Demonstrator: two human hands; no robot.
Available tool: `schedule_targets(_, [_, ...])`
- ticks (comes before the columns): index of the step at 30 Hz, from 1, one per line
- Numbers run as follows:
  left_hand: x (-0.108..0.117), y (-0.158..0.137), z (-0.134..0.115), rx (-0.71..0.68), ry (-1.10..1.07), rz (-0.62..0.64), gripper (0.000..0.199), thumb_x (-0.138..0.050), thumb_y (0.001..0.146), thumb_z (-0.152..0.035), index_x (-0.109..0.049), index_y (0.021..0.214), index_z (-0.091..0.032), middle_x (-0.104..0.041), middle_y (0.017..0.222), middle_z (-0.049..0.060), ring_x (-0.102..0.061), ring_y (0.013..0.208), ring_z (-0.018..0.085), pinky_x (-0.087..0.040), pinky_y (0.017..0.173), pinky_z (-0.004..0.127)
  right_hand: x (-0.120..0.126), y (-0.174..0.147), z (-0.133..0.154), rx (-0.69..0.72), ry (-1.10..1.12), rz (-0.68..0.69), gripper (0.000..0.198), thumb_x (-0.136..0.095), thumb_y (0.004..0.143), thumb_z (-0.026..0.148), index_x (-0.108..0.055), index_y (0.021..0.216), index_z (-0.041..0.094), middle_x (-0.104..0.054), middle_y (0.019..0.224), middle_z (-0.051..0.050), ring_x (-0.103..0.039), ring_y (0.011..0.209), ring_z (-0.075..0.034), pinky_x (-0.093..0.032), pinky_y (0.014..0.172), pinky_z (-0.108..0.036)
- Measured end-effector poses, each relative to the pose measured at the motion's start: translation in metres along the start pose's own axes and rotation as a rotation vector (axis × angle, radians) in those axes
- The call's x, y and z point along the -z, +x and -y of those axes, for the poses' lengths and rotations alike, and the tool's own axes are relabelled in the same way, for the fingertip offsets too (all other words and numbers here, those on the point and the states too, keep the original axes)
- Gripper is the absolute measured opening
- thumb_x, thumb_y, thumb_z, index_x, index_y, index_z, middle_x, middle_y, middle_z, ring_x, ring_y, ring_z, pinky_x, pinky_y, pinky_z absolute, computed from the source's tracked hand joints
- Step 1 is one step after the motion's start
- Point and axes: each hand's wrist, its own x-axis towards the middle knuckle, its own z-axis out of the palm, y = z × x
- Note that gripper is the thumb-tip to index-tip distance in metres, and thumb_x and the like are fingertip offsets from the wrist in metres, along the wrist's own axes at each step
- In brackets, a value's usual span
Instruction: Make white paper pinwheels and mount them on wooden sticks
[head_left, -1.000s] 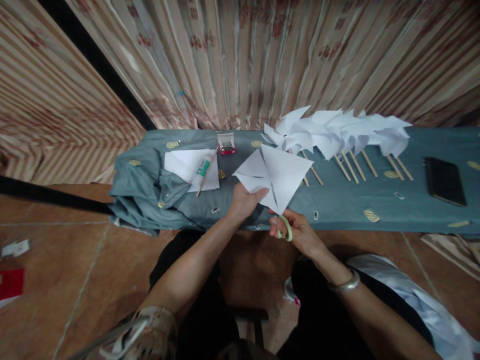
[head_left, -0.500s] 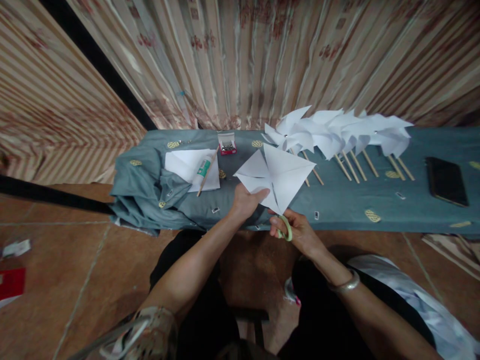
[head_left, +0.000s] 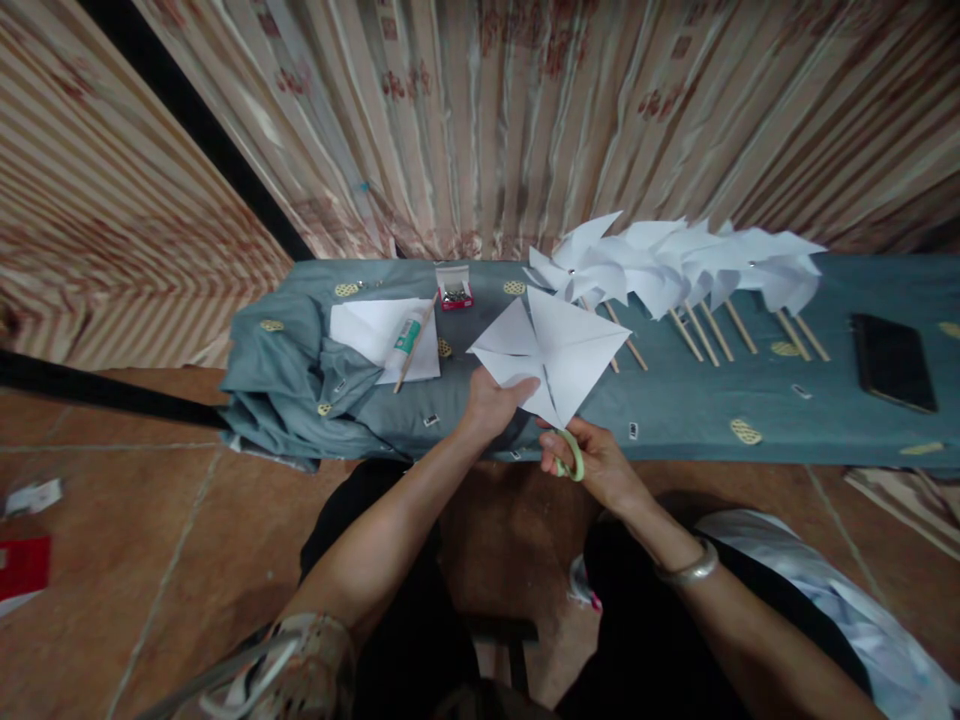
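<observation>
A white square of paper (head_left: pixel 574 350) is held up in front of me, with slits cut in from its corners toward the middle. My left hand (head_left: pixel 496 402) grips its lower left edge, thumb on top. Closed around the light green handles of a pair of scissors (head_left: pixel 576 458) is my right hand (head_left: pixel 592 455), just under the paper's lowest corner. The paper hides the blades, so I cannot tell how far they are apart.
Several white paper pinwheels (head_left: pixel 660 260) on wooden sticks lie along the back. At left are white sheets (head_left: pixel 360 325), a glue stick (head_left: pixel 407 337), a loose stick (head_left: pixel 409 362) and a small box of metal pins (head_left: pixel 455 291). A black phone (head_left: pixel 892 362) rests at right on the green cloth (head_left: pixel 697 410).
Almost nothing differs. The paper's right corner has shifted very slightly to the left, while both hands keep their places.
</observation>
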Motion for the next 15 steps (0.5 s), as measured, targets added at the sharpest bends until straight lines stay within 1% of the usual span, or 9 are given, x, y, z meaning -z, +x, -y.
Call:
schedule_targets(5, [0.0002,-0.0011,-0.0016,-0.002,0.002,-0.002,0.032,-0.078,0.057,-0.024,-0.071,0.085,-0.011,-0.074,0.086,0.007,-0.066,0.077,0.020,-0.053,0.076,0.032,-0.0001,-0.0010,0.0019,0.001,-0.026,0.007,0.051,-0.078,0.057,0.063,-0.065,0.077,0.018,-0.061,0.051,0.002,-0.052,0.045,-0.011,-0.040,0.044,-0.024])
schedule_targets(8, [0.0000,-0.0016,-0.0018,-0.012,-0.007,0.010,0.029,-0.077,0.057,-0.024,-0.070,0.082,-0.011,-0.073,0.083,0.007,-0.065,0.074,0.018,-0.052,0.074,0.032,-0.0006,-0.0012,0.0033,-0.001,-0.028,0.005,0.052,-0.077,0.056,0.065,-0.064,0.074,0.018,-0.061,0.051,0.002,-0.051,0.045,-0.011,-0.040,0.044,-0.025])
schedule_targets(15, [-0.0005,-0.0013,-0.0001,-0.021,-0.030,0.009,0.027,-0.077,0.056,-0.023,-0.070,0.080,-0.012,-0.072,0.080,0.005,-0.062,0.070,0.016,-0.051,0.071,0.030,-0.0029,-0.0012,0.0051,-0.020,-0.005,-0.010,0.049,-0.079,0.054,0.062,-0.061,0.066,0.018,-0.059,0.051,0.003,-0.050,0.046,-0.009,-0.040,0.046,-0.024])
